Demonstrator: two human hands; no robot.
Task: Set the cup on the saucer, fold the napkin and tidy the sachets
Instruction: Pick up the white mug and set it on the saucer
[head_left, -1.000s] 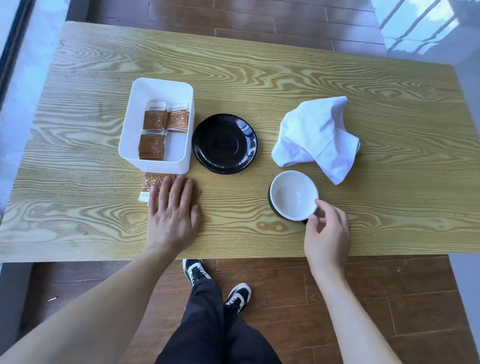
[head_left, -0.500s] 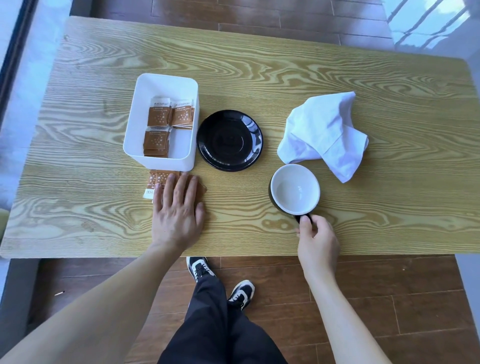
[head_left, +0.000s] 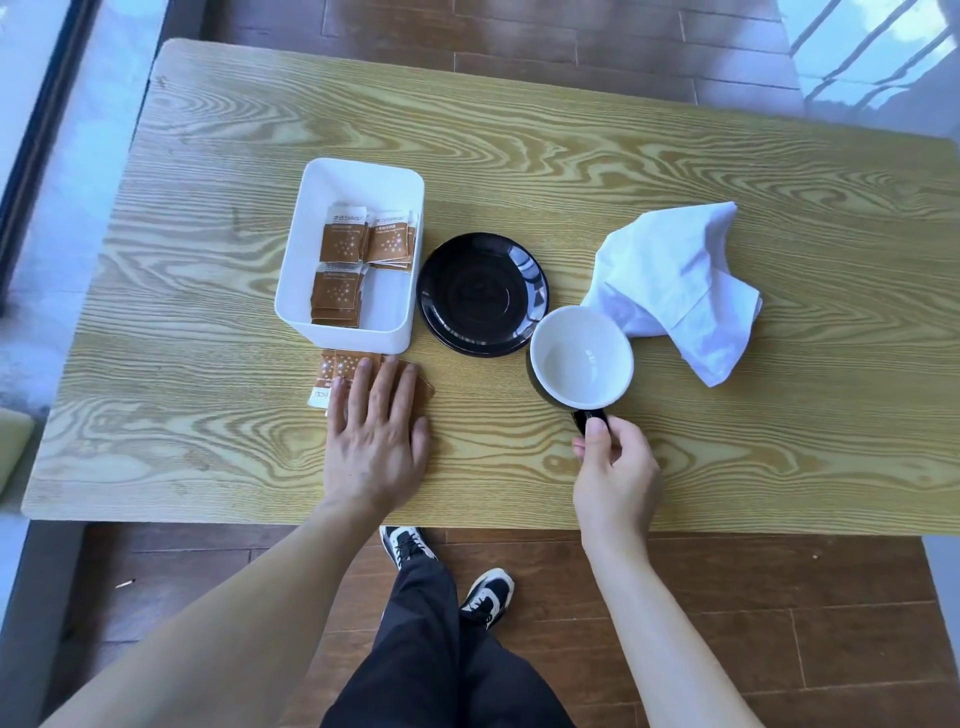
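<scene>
My right hand (head_left: 615, 470) pinches the black handle of the cup (head_left: 582, 356), which is white inside and black outside. The cup hangs over the right edge of the empty black saucer (head_left: 480, 293). A crumpled white napkin (head_left: 680, 288) lies to the right of the saucer, its near corner hidden behind the cup. My left hand (head_left: 376, 441) lies flat, fingers spread, on loose brown sachets (head_left: 343, 366) just in front of the white box (head_left: 353, 174). More brown sachets (head_left: 340, 241) lie inside that box.
The wooden table (head_left: 727, 457) ends close to my body at its near edge. Beyond the table are brown floor planks, and my legs and shoes show below it. A bright window reflection sits at the far right.
My right hand closed on the cup's handle and carried the cup up and left, so it now overlaps the saucer's edge. My left hand stayed on the loose sachets.
</scene>
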